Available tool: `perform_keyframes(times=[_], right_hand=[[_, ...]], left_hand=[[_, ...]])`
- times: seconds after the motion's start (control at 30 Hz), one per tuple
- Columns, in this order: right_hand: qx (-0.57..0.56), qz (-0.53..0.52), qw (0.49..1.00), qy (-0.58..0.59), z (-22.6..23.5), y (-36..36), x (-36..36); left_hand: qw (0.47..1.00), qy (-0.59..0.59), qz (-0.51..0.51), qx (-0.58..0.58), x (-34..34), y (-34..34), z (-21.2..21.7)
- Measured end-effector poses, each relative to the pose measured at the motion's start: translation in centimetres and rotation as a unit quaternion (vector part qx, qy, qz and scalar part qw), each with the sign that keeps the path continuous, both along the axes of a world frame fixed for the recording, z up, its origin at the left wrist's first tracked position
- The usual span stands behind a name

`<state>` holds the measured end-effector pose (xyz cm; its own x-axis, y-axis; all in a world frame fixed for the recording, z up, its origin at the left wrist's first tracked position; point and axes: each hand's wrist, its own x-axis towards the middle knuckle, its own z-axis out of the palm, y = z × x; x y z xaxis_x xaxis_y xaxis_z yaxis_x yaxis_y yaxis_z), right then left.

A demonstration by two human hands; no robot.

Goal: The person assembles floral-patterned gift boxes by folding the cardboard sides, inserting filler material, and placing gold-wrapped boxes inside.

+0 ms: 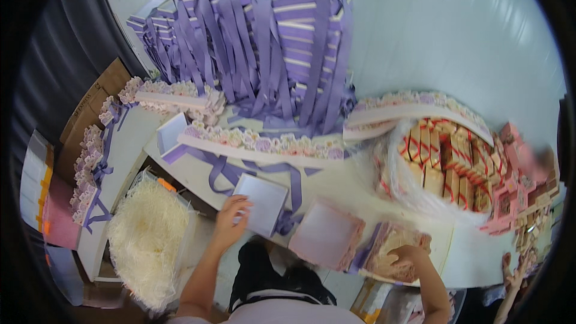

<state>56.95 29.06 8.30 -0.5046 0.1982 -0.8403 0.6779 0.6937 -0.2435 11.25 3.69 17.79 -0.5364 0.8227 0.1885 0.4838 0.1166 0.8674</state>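
My left hand is at the left edge of a shallow white box, its fingers spread and slightly blurred, gripping nothing that shows. Purple ribbon trails from under that box. My right hand reaches down into a pink, frilly-edged box at the front right. Cream shredded paper filler lies in this box, and my right fingers are bunched on it; the fingertips are partly hidden. Between the two stands another box with a pale inside and pink frilled rim.
A large heap of cream shredded filler fills a bin at left. Purple beribboned boxes are stacked at the back. Flower-trimmed pieces line the table. A plastic bag holds gold packets with red ribbon. Another person's hands show at right.
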Motion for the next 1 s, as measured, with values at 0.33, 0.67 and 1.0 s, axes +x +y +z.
perform_keyframes(times=[0.33,0.67,1.0], right_hand=[[0.335,-0.125,0.689,0.631,23.6,16.1,-34.5],[0.415,-0.127,0.697,0.571,28.8,25.7,-45.8],[0.496,-0.134,0.547,0.661,30.3,23.2,-42.9]], left_hand=[[0.969,0.033,-0.076,0.234,-21.5,12.0,11.1],[0.816,0.505,-0.161,0.231,-24.6,35.7,25.6],[0.755,0.595,-0.196,0.195,-20.3,40.6,27.0]])
